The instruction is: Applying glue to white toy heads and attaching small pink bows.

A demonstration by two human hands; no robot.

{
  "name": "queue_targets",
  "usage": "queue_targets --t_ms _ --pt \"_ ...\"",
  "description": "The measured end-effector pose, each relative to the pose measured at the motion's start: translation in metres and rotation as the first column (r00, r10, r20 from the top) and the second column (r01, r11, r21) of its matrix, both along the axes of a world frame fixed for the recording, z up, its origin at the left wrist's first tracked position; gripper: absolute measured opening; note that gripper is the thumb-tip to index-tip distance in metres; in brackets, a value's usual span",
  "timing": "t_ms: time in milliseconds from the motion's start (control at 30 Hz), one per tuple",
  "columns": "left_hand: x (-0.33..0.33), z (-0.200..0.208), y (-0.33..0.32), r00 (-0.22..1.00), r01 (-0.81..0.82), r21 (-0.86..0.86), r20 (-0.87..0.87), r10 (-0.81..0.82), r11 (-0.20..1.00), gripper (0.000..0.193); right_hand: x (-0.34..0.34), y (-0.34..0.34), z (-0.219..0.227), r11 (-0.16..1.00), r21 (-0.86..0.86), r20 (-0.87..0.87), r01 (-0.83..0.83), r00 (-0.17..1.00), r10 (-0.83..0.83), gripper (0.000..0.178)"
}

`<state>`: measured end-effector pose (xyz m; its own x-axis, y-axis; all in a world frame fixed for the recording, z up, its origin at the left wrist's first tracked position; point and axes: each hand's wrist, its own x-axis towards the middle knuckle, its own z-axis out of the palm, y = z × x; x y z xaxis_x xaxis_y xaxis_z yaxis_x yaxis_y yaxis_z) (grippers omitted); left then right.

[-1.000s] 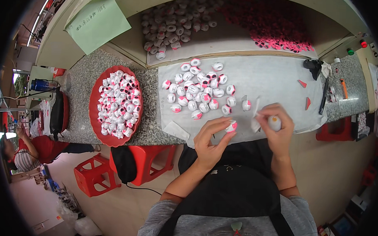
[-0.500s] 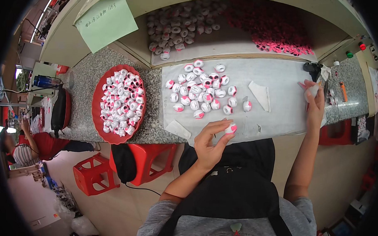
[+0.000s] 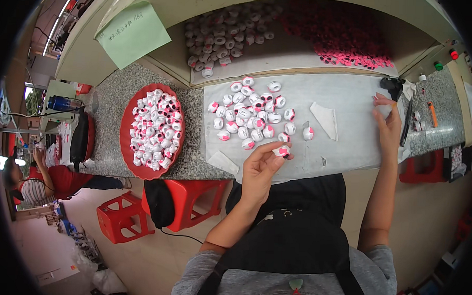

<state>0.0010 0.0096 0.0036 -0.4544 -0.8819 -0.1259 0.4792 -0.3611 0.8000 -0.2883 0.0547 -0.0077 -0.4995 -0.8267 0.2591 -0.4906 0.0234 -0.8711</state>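
My left hand [image 3: 260, 169] pinches a small rounded, hollow-looking white bead [image 3: 281, 150] with pink and dark patches between thumb and fingertips, just above the near edge of the white work sheet [image 3: 350, 151]. Over the sheet's right edge is my right hand [image 3: 388, 121], its thumb and fingers curved apart. A pale patch shows in that gap; whether it is a thing or the sheet behind is unclear. Beside this hand lies a slim dark tool [image 3: 406, 123]. Several similar beads [image 3: 243, 113] are clustered on the sheet, and a single bead [image 3: 308, 133] sits apart.
A red scalloped tray [image 3: 126, 146] full of beads stands left on the granite counter. More white beads [image 3: 227, 38] and a pink heap of small pieces [image 3: 348, 52] fill the shelf. White scraps [image 3: 325, 119] lie on the sheet. An orange tool [image 3: 432, 114] lies right; red stools [image 3: 122, 216] stand below.
My left hand has moved slightly left and up with its bead, which is turned to show a dark patch. The right hand has shifted a little; the slim dark tool now shows beside it.
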Motion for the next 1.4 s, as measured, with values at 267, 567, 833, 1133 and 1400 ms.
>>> queue_targets --t_ms 267,567,833,1133,1400 --pt "0.025 0.013 -0.035 0.818 -0.086 -0.526 0.447 0.361 0.846 0.025 0.038 0.019 0.012 0.873 -0.368 0.016 0.320 0.941 -0.338 0.048" --pt "0.050 -0.006 -0.078 0.458 0.230 -0.861 0.507 0.730 0.454 0.023 0.161 -0.038 0.021 0.921 0.043 -0.209 -0.386 0.898 0.387 0.046" --pt "0.090 0.026 -0.052 0.410 0.198 -0.877 0.480 0.776 0.438 0.043 0.177 -0.064 0.008 0.946 0.110 -0.275 -0.306 0.905 0.325 0.046" --pt "0.304 0.000 -0.095 0.230 -0.476 -0.436 0.776 0.587 0.764 0.055 0.168 -0.093 0.011 0.898 0.159 -0.343 -0.411 0.830 0.440 0.043" --pt "0.288 0.018 -0.092 0.831 -0.369 0.060 0.469 0.301 0.927 0.048 0.164 -0.104 0.009 0.878 0.144 -0.333 -0.457 0.813 0.478 0.043"
